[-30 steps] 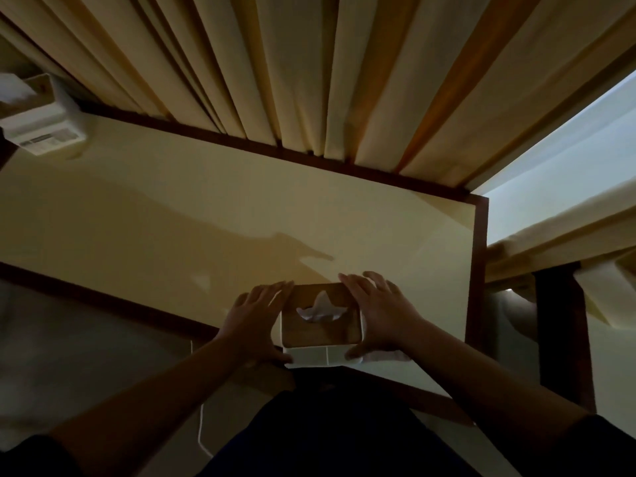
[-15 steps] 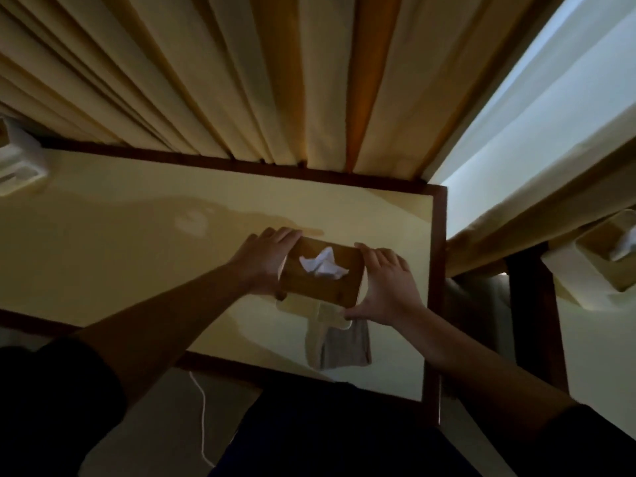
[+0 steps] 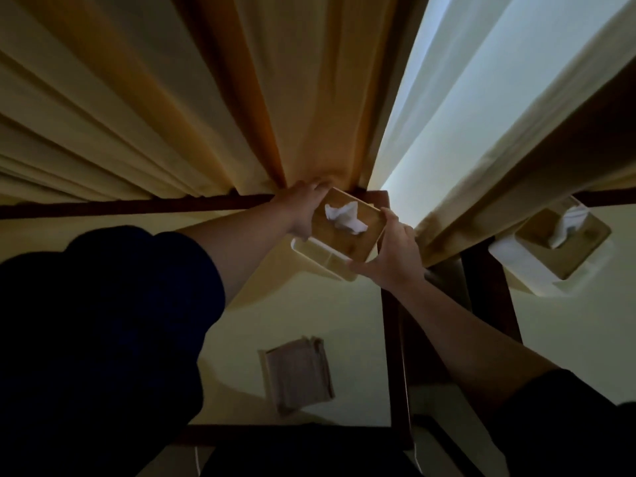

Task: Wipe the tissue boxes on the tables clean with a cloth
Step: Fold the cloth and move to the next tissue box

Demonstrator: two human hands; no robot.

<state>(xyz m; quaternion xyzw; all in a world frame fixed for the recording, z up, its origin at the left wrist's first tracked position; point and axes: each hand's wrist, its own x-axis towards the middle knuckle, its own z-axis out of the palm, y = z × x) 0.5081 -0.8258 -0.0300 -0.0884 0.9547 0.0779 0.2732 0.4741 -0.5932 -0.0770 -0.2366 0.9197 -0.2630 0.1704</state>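
A tissue box [image 3: 335,251] with a brown wooden lid and a white tissue sticking up sits at the far right corner of the cream table [image 3: 351,325]. My left hand [image 3: 303,211] grips its left side and my right hand [image 3: 392,251] grips its right side, thumb under the near corner. A folded grey-brown cloth [image 3: 297,376] lies flat on the table nearer to me, with no hand on it. A second tissue box [image 3: 550,253] stands on the neighbouring table to the right.
Yellow-orange curtains [image 3: 206,98] hang right behind the table's far edge. A pale sheer curtain [image 3: 481,98] hangs at the right. A dark wooden frame edges both tables, with a narrow gap [image 3: 444,304] between them.
Both hands carried the tissue box from the near edge to the table's far right corner. The cloth that lay under the box now lies uncovered on the table.
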